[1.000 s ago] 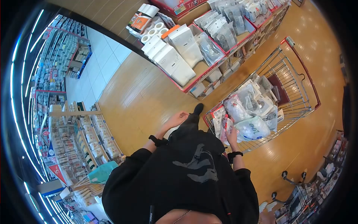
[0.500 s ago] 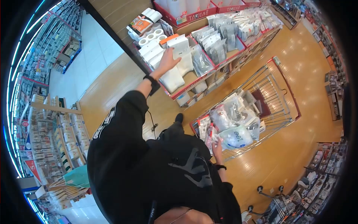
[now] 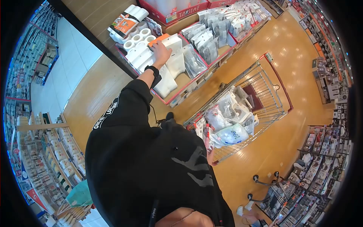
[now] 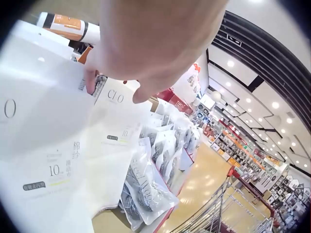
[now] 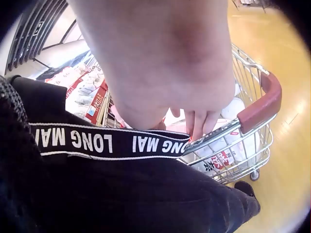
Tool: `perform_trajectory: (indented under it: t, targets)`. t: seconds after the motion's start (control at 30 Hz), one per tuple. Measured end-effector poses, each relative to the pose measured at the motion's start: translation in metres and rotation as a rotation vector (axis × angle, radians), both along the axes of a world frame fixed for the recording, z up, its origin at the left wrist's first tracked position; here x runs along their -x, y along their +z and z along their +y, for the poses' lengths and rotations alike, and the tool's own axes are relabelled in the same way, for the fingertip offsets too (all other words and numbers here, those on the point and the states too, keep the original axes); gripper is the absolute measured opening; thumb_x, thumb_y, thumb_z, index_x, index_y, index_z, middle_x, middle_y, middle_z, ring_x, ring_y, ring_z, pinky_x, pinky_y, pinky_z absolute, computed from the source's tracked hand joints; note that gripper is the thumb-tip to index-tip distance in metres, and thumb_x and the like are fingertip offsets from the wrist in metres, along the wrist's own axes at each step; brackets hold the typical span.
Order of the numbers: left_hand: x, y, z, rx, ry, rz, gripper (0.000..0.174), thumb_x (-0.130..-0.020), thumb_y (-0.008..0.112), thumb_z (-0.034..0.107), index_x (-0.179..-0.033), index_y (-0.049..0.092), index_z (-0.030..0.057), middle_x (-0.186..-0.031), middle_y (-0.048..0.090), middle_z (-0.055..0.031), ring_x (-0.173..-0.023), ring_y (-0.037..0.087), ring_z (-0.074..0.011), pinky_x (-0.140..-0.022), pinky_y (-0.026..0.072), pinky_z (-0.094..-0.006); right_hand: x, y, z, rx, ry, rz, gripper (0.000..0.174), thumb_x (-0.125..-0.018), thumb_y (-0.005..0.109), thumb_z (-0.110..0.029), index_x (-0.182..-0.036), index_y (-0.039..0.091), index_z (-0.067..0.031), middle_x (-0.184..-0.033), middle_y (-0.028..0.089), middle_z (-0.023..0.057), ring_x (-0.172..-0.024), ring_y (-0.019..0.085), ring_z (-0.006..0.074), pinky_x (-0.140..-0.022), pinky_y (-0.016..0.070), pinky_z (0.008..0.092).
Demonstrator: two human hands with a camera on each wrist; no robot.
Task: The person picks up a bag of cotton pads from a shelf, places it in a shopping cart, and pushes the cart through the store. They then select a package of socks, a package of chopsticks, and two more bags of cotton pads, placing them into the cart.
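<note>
My left hand [image 3: 162,54] reaches over the display bin, its fingers at the top edge of the white flat packages [image 4: 114,131]. In the left wrist view, a fingertip lies between two of them, with the thumb apart to the right. These packs carry small print and the letters "CLO". Low at the shopping cart's [image 3: 273,108] near end is my right hand [image 3: 210,156], mostly hidden by the black top in the head view. In the right wrist view its fingers [image 5: 198,124] point down beside the wire rim; I cannot tell whether they grip anything.
Bagged goods, including a pale bag [image 3: 231,134], fill the cart's near half. Beside the white packages stand paper rolls [image 3: 138,38] and clear-wrapped packs [image 3: 193,58]. Brushes on a rack [image 3: 56,151] are at left; a second cart [image 3: 278,198] stands behind at right.
My left hand has risen from beside the leg to the tops of the white packages, moving further back along them. My right hand has drawn back from the pink packet toward the cart's near edge.
</note>
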State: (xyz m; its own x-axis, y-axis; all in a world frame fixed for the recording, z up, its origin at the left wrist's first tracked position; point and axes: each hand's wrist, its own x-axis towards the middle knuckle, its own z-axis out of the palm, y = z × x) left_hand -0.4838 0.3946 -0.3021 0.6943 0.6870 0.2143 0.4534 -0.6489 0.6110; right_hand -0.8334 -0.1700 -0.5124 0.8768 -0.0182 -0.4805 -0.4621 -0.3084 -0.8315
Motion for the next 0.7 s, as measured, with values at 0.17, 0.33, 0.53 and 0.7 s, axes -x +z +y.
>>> perform_trajectory:
  t: [0.17,0.33,0.53,0.7]
  targets:
    - [0.012,0.016,-0.012,0.074,-0.049,-0.161,0.078,-0.071,0.078,0.021,-0.133,0.035,0.0004,-0.123,0.039,-0.0281,-0.119,0.041,-0.0484,-0.098,0.0402,-0.0528,-0.023,0.008,0.007,0.149,0.02,0.033,0.056,-0.092,0.059,-0.015,-0.14,0.036,0.0003,-0.118,0.059,0.0203,-0.097,0.062,0.0235,-0.081,0.0499,0.0316]
    - [0.024,0.014,-0.016,-0.24,-0.238,-0.013,0.065,-0.07,0.079,0.024,-0.122,0.049,-0.0011,-0.118,0.043,-0.0224,-0.116,0.042,-0.0416,-0.095,0.0414,-0.0502,-0.047,0.037,0.02,0.109,0.04,0.09,0.053,-0.092,0.058,-0.015,-0.139,0.037,-0.0007,-0.118,0.059,0.0191,-0.094,0.062,0.0201,-0.078,0.0498,0.0304]
    - [0.042,0.029,-0.051,-0.12,-0.533,0.099,0.061,-0.077,0.069,0.018,-0.126,0.038,-0.0013,-0.097,0.061,-0.0222,-0.088,0.064,-0.0396,-0.075,0.0525,-0.0482,-0.059,0.028,0.007,0.099,0.086,0.094,0.05,-0.093,0.057,-0.016,-0.137,0.04,-0.0004,-0.116,0.061,0.018,-0.091,0.063,0.0181,-0.075,0.0502,0.0303]
    - [0.044,0.032,-0.06,-0.124,-0.466,0.016,0.053,-0.077,0.072,0.022,-0.118,0.045,0.0024,-0.093,0.064,-0.0219,-0.085,0.065,-0.04,-0.073,0.0524,-0.0485,-0.061,0.053,0.013,0.189,0.14,0.142,0.046,-0.093,0.058,-0.017,-0.134,0.044,0.0014,-0.115,0.062,0.0186,-0.088,0.063,0.0178,-0.075,0.0503,0.0301]
